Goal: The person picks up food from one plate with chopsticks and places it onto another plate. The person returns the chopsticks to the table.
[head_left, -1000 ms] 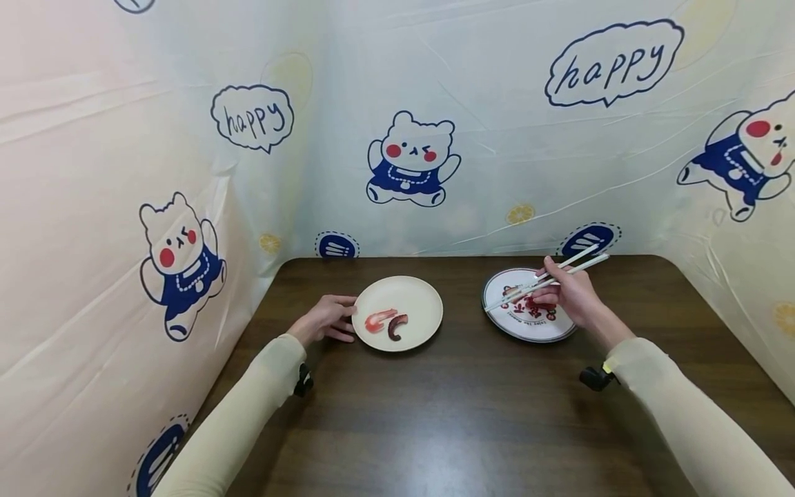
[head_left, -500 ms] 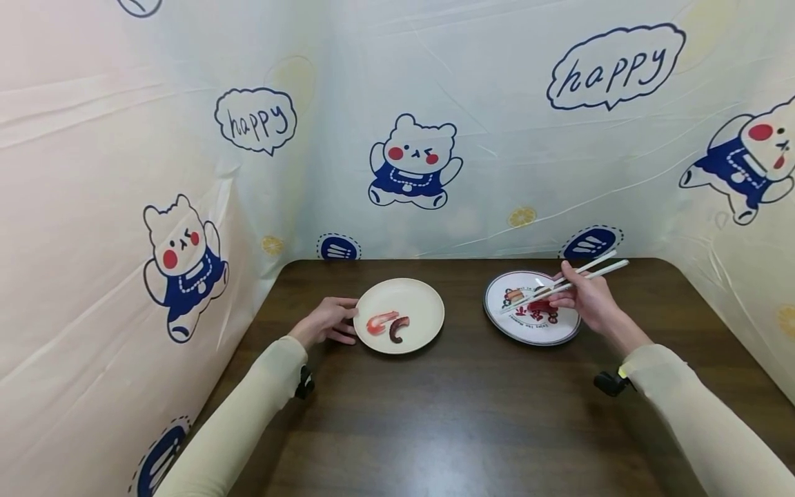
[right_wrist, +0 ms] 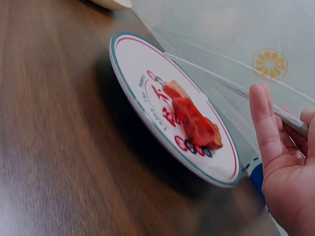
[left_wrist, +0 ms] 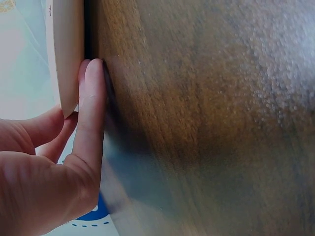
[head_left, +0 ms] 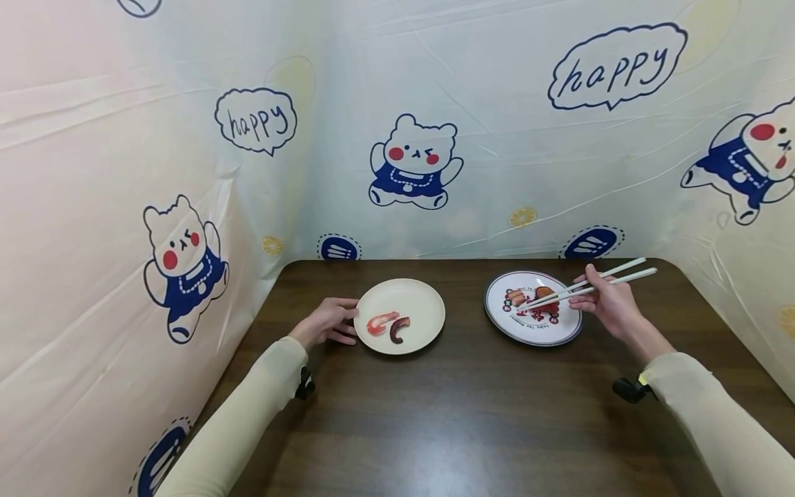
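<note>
My left hand [head_left: 326, 321] grips the left rim of a cream plate [head_left: 428, 304]; the left wrist view shows the thumb at the edge and fingers lying along the underside. On that plate lie a pink-orange shrimp [head_left: 380, 322] and a dark red curled octopus tentacle [head_left: 397, 328]. My right hand [head_left: 611, 304] holds white chopsticks [head_left: 633, 277] over a white printed plate [head_left: 495, 310]. This second plate bears a glossy red food piece [right_wrist: 197, 123], a small orange piece [head_left: 515, 297] and a brownish round piece [head_left: 544, 292]. In the right wrist view, the visible chopstick tip stands apart from the food.
Both plates stand near the back of a dark wooden table [head_left: 435, 407]. A patterned cloth [head_left: 484, 159] with bears and lettering hangs behind the table and along its sides. Bare tabletop lies between the plates and in front of them.
The right hand and chopsticks have moved right across the printed plate, uncovering more of the food there. The left hand stays at the cream plate's rim.
</note>
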`<state>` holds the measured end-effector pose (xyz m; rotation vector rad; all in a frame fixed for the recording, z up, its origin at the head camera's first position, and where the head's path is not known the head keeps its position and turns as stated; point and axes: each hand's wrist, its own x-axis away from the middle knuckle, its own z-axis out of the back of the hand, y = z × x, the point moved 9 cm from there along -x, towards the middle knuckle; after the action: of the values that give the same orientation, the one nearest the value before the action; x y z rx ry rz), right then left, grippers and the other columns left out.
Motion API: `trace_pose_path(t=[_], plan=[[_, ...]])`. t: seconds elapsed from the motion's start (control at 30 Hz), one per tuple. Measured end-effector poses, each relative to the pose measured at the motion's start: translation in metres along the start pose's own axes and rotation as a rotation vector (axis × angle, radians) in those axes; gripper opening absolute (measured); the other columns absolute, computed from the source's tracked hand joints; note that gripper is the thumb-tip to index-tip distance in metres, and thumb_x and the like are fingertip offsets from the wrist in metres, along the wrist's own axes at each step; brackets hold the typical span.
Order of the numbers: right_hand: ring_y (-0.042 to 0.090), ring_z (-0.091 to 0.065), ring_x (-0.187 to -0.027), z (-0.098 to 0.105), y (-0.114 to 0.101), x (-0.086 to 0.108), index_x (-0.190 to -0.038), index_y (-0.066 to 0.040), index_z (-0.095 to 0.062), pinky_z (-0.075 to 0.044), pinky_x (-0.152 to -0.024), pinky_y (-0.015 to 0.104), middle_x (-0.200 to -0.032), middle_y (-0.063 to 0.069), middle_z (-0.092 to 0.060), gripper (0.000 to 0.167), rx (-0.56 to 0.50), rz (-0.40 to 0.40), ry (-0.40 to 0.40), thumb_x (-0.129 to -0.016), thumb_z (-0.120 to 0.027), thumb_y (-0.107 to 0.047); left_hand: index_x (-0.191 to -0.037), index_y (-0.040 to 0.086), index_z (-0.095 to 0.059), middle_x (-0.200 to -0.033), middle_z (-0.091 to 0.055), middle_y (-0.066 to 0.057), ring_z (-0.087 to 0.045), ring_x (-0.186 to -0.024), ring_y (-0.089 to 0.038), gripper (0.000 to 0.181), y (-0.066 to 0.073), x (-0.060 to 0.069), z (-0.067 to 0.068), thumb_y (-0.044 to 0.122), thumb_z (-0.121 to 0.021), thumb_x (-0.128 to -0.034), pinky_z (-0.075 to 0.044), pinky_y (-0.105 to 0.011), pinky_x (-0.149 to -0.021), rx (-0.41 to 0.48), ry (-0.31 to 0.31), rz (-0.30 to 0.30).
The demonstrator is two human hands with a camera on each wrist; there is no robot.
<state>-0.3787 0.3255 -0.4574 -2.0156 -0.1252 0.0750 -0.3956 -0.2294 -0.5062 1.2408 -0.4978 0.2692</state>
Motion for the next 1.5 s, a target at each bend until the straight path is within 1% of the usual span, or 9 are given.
trace_pose_path(t=[0.3, 0.4, 0.53, 0.7, 0.87, 1.1, 1.3, 1.5], plan=[[0.025, -0.077, -0.071, 0.015, -0.010, 0.010, -0.098, 0.001, -0.071, -0.066, -0.068, 0.037, -0.083, 0.018, -0.075, 0.037, -0.030, 0.083, 0.029, -0.112, -0.051, -0.026, -0.159, 0.008, -0.047, -0.136, -0.058, -0.022, -0.072, -0.081, -0.025, 0.048, 0.000, 0.000, 0.000, 0.012, -0.053, -0.1113, -0.067, -0.045, -0.074, -0.004, 0.002, -0.002], [0.026, -0.077, -0.070, 0.018, -0.013, 0.012, -0.098, 0.001, -0.072, -0.066, -0.067, 0.039, -0.083, 0.019, -0.075, 0.036, -0.052, 0.106, 0.027, -0.112, -0.051, -0.024, -0.159, 0.008, -0.046, -0.136, -0.058, -0.023, -0.072, -0.081, -0.025, 0.048, 0.000, 0.000, 0.000, 0.012, -0.053, -0.1113, -0.067, -0.046, -0.074, -0.003, 0.001, -0.003], [0.027, -0.077, -0.070, 0.024, -0.015, 0.015, -0.099, 0.001, -0.073, -0.066, -0.066, 0.039, -0.082, 0.018, -0.075, 0.035, -0.051, 0.132, 0.027, -0.112, -0.050, -0.022, -0.159, 0.008, -0.046, -0.137, -0.058, -0.023, -0.072, -0.081, -0.025, 0.048, -0.001, 0.000, 0.000, 0.011, -0.053, -0.1112, -0.067, -0.046, -0.074, -0.004, 0.003, 0.000], [0.026, -0.077, -0.068, 0.030, -0.015, 0.017, -0.098, -0.001, -0.073, -0.066, -0.065, 0.039, -0.082, 0.016, -0.075, 0.033, 0.002, 0.136, 0.046, -0.111, -0.053, -0.025, -0.159, 0.009, -0.047, -0.136, -0.057, -0.023, -0.072, -0.081, -0.025, 0.049, 0.000, 0.000, 0.000, 0.012, -0.054, -0.1109, -0.067, -0.045, -0.074, -0.007, 0.011, 0.010], [0.026, -0.077, -0.068, 0.033, -0.015, 0.017, -0.100, 0.001, -0.071, -0.065, -0.064, 0.039, -0.082, 0.016, -0.075, 0.033, 0.023, 0.144, 0.062, -0.110, -0.056, -0.026, -0.159, 0.009, -0.047, -0.137, -0.057, -0.023, -0.072, -0.082, -0.026, 0.049, 0.000, -0.001, 0.001, 0.012, -0.055, -0.1106, -0.066, -0.046, -0.075, -0.007, 0.018, 0.018], [0.027, -0.077, -0.067, 0.037, -0.011, 0.017, -0.096, -0.005, -0.074, -0.065, -0.063, 0.039, -0.082, 0.015, -0.075, 0.032, 0.041, 0.136, 0.100, -0.110, -0.055, -0.028, -0.159, 0.009, -0.047, -0.137, -0.057, -0.023, -0.072, -0.082, -0.026, 0.048, 0.000, -0.001, 0.000, 0.013, -0.054, -0.1111, -0.067, -0.045, -0.075, -0.021, 0.020, 0.014], [0.027, -0.077, -0.068, 0.037, -0.009, 0.016, -0.097, -0.005, -0.072, -0.066, -0.064, 0.039, -0.083, 0.015, -0.075, 0.032, 0.051, 0.131, 0.123, -0.110, -0.055, -0.029, -0.159, 0.009, -0.047, -0.137, -0.056, -0.023, -0.072, -0.082, -0.026, 0.049, 0.000, 0.001, 0.000, 0.012, -0.054, -0.1108, -0.067, -0.045, -0.075, -0.023, 0.021, 0.015], [0.027, -0.077, -0.068, 0.037, -0.010, 0.016, -0.099, -0.001, -0.069, -0.065, -0.065, 0.039, -0.082, 0.015, -0.075, 0.032, 0.055, 0.150, 0.135, -0.110, -0.054, -0.027, -0.159, 0.009, -0.047, -0.137, -0.057, -0.023, -0.072, -0.083, -0.027, 0.049, 0.000, 0.000, 0.000, 0.012, -0.054, -0.1111, -0.066, -0.045, -0.075, -0.026, 0.018, 0.016]])
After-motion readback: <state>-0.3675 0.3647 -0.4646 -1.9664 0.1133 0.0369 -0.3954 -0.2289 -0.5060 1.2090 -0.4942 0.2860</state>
